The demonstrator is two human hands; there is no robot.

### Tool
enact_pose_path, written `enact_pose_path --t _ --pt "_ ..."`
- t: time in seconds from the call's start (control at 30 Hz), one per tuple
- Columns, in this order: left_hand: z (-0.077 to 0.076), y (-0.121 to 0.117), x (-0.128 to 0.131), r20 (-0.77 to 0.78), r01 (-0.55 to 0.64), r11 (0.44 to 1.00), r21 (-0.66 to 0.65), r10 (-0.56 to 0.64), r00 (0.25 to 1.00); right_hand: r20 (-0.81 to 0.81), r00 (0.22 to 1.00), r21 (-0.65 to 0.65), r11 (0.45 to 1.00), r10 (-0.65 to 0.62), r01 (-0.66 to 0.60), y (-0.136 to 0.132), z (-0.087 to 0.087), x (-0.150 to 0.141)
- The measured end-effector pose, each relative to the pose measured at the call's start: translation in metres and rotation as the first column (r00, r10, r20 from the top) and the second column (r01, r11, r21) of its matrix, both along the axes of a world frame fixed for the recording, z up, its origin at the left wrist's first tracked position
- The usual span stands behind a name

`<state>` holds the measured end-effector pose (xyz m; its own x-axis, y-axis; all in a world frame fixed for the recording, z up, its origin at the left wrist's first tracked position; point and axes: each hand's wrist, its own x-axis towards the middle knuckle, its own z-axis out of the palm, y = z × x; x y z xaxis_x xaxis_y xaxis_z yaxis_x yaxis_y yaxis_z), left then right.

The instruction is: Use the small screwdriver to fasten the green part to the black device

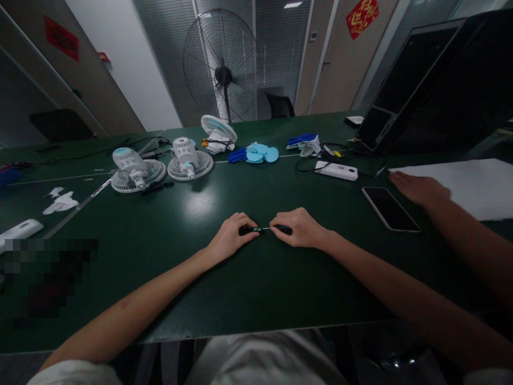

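Observation:
Low over the dark green table [224, 289], my left hand [232, 235] pinches a small black piece with a green patch [256, 229], too small to name. My right hand [298, 227] is closed around the black handle of a screwdriver [284, 229]. Its thin metal shaft points left and meets or nearly meets the small piece; whether they touch I cannot tell. Fingers cover parts of both things.
Beyond my hands lie small white fans [190, 160], light blue fan blades [262, 153], gloves [304, 143] and a white box-like device [336, 170]. A phone [390, 209] lies right, near another person's hand [420, 188] on white paper [481, 187]. A large monitor [436, 91] stands behind.

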<state>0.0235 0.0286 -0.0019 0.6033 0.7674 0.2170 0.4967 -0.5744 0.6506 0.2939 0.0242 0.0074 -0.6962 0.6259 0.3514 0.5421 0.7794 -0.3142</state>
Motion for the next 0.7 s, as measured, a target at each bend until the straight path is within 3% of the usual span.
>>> enact_pose_path --t 0.2,0.4,0.7 --pt "0.003 0.0 0.0 -0.006 -0.002 1.0 -0.007 0.002 1.0 -0.01 1.0 0.018 1.0 0.012 -0.011 -0.002 0.0 0.0" --pt "0.003 0.0 0.001 -0.02 0.017 1.0 -0.005 -0.017 1.0 -0.133 0.991 0.004 1.0 0.01 -0.01 -0.004 -0.001 -0.012" --pt "0.0 0.0 0.001 -0.016 0.011 1.0 0.01 -0.01 1.0 -0.057 0.998 0.016 1.0 -0.015 0.016 0.002 -0.001 0.001"
